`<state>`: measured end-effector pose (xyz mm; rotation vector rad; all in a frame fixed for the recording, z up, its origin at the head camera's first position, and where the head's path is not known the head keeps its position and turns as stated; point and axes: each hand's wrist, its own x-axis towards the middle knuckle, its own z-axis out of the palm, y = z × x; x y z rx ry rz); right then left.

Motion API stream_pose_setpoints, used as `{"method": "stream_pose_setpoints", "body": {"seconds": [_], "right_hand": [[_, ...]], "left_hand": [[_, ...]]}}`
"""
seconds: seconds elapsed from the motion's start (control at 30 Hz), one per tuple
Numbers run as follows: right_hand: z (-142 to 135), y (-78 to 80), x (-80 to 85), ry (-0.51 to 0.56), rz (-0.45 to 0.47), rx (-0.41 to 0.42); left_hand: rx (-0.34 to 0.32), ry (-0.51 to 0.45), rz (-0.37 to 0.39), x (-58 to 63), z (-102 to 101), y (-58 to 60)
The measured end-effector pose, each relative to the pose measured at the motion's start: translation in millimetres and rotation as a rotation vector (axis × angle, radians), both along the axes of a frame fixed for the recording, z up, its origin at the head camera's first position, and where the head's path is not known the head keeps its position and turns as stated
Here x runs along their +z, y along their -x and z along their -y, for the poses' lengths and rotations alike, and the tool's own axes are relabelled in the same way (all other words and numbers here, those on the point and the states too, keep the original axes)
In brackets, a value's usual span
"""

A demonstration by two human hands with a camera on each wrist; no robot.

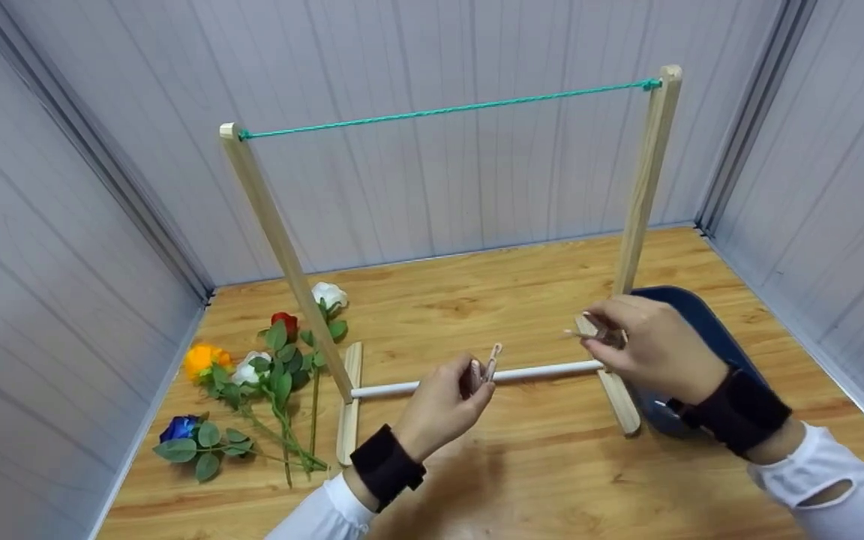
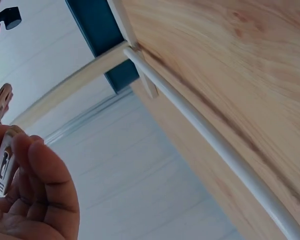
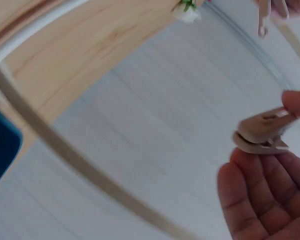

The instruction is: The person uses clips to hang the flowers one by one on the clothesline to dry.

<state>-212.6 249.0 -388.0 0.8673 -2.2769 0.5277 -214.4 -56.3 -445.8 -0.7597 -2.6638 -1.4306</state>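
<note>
My left hand (image 1: 443, 409) pinches a pale beige clothespin (image 2: 7, 162) between thumb and fingers, in front of the white crossbar (image 1: 544, 372). A second beige clothespin (image 3: 262, 132) is held by my right hand (image 1: 657, 345), with the thumb on one side and fingertips beneath it. That hand is beside the right post (image 1: 649, 180) of a wooden stand, partly over a dark blue bin. A green cord (image 1: 439, 112) runs between the tops of the two posts, well above both hands, with nothing hanging on it.
Several artificial roses lie at the left around the stand's left post (image 1: 282, 247): an orange one (image 1: 205, 361), a blue one (image 1: 179, 428), a red one (image 1: 285, 324) and white ones (image 1: 329, 294). The dark blue bin (image 1: 709, 322) stands at the right. Pale panel walls enclose the wooden table (image 1: 537, 480).
</note>
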Motion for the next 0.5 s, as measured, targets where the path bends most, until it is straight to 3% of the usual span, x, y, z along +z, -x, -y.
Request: {"method": "stream_pose_setpoints", "body": {"seconds": [0.17, 0.3, 0.5], "right_hand": [[-27.9, 5.6, 0.9, -0.065, 0.112, -0.067], [-51.2, 8.4, 3.2, -0.091, 0.273, -0.105], [-81.6, 20.2, 0.7, -0.168, 0.507, -0.234]], "left_hand": [[0.011, 0.04, -0.018, -5.8, 10.8, 3.8], [0.024, 0.073, -0.048, -9.9, 18.4, 8.0], [0.042, 0.107, -0.081, -13.0, 28.3, 11.8]]}}
